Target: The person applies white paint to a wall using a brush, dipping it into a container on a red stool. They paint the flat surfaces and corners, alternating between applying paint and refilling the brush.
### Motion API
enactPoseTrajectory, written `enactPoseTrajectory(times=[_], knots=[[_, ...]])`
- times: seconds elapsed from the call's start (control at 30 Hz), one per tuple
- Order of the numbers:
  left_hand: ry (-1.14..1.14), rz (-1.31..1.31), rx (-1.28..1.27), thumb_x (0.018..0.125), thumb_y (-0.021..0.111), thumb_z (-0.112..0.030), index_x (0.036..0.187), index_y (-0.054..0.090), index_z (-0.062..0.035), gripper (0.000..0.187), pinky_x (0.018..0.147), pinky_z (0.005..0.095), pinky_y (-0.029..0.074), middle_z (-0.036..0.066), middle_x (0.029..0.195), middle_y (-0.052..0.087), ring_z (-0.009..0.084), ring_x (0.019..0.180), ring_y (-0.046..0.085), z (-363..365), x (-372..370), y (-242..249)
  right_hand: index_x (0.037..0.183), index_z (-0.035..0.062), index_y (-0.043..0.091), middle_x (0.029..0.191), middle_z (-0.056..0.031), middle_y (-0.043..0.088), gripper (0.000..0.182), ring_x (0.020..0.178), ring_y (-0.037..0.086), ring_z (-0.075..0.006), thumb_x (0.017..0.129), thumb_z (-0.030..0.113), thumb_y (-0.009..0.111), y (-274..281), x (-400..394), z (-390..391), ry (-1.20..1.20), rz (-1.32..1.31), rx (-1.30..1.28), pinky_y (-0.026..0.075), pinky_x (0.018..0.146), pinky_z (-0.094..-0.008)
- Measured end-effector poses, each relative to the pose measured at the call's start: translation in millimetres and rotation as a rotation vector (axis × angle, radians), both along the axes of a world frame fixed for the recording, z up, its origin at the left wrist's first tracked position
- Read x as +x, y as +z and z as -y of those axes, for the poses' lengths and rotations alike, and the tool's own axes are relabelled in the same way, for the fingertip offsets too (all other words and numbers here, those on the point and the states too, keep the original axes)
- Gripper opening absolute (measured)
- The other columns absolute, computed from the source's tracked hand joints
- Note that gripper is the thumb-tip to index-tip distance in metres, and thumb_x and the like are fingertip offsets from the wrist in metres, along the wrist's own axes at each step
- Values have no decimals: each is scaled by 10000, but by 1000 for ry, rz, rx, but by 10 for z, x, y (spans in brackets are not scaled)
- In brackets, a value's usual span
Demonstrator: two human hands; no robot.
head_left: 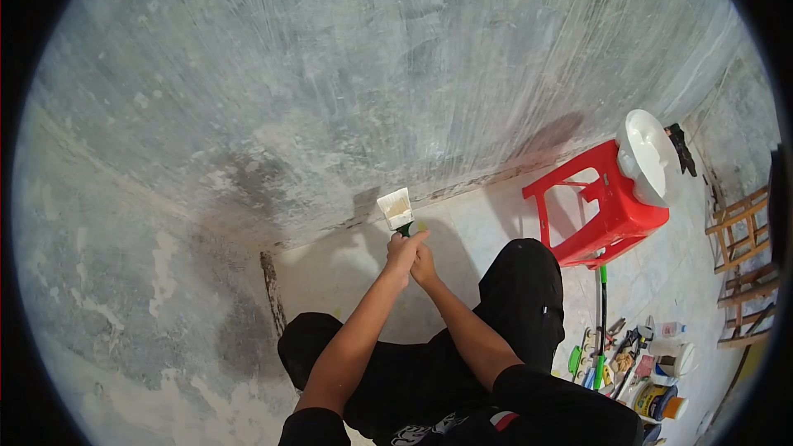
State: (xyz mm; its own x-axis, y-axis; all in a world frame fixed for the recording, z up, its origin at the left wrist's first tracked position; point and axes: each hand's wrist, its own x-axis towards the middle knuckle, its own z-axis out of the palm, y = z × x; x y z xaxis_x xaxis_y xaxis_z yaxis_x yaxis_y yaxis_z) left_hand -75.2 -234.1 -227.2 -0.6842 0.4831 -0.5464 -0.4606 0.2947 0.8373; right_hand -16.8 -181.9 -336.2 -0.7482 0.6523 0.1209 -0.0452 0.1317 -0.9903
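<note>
A wide paintbrush (396,210) with pale bristles and a green handle points up at the base of the grey plastered wall (330,74). Both my hands meet on its handle. My left hand (402,253) wraps the handle from the left, and my right hand (424,264) closes against it from the right. The bristles touch the wall just above the floor line. My knees in black trousers (529,297) are bent below my arms.
A red plastic stool (607,206) stands to the right with a white bucket (648,155) on it. Tools, jars and cans (640,363) lie scattered on the pale floor at lower right. Wooden frames (747,264) lean at the far right. A wall corner (273,289) sits left.
</note>
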Motion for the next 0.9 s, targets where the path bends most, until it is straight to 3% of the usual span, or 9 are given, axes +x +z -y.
enactPoseTrajectory(times=[0.07,0.13,0.2,0.23,0.3,0.37,0.53,0.73,0.9], knots=[[0,14,5,852,751,-389,1244,499,40,634,1071,425,356,187,1233,573,253,1210,534,36,43,63,1132,-22,629,922,-206,693,279,834,663,-270,1038,218,522,-92,-42,23,-1,20,-18,503,793,-372],[58,-40,23,803,788,-450,1171,560,84,688,928,363,475,172,1132,631,249,1058,622,42,19,30,1138,-23,632,930,-199,700,286,843,667,-255,1040,222,521,-88,-78,11,6,35,-26,506,797,-366],[77,-57,35,838,759,-453,1169,560,74,653,922,369,478,174,1141,634,248,1054,626,84,7,23,1282,-104,575,1289,-278,633,447,1265,577,-382,876,76,518,-50,-58,28,81,112,-94,431,1092,-438],[77,-68,50,873,729,-456,1166,560,64,620,916,375,480,176,1150,638,246,1051,631,110,14,31,1282,-104,575,1289,-278,633,447,1265,577,-382,876,76,518,-12,-74,65,98,109,-97,431,1092,-438],[140,-114,48,933,662,-441,1193,554,37,555,963,382,446,161,1162,626,245,1092,600,135,17,105,1172,-23,636,956,-203,707,297,870,672,-208,1041,221,527,110,-164,121,47,-6,-70,513,799,-359],[195,-161,48,993,594,-427,1220,548,10,495,1011,389,412,147,1173,613,245,1132,570,199,5,297,1185,-26,635,958,-207,707,301,876,665,-188,1040,218,536,395,-282,149,69,-46,-74,515,791,-350],[435,-1295,-41,1060,509,-336,1059,632,0,358,845,389,474,177,967,658,245,919,623,139,-284,755,1181,-46,636,909,-215,696,312,842,641,-159,1042,223,556,1362,-771,42,40,-276,75,515,747,-339],[279,-898,315,1081,471,-373,974,667,15,448,730,331,470,100,831,656,150,787,585,-118,-850,1723,995,-59,640,769,-199,631,383,699,531,-163,1075,290,507,2219,-1375,-416,65,-343,133,480,674,-378],[292,-979,-7,1049,521,-409,748,644,65,574,623,408,450,191,631,604,249,582,551,-230,-935,1162,991,-55,653,812,-242,653,446,727,616,-261,1078,350,487,1517,-1327,-380,18,-235,67,492,707,-400]])
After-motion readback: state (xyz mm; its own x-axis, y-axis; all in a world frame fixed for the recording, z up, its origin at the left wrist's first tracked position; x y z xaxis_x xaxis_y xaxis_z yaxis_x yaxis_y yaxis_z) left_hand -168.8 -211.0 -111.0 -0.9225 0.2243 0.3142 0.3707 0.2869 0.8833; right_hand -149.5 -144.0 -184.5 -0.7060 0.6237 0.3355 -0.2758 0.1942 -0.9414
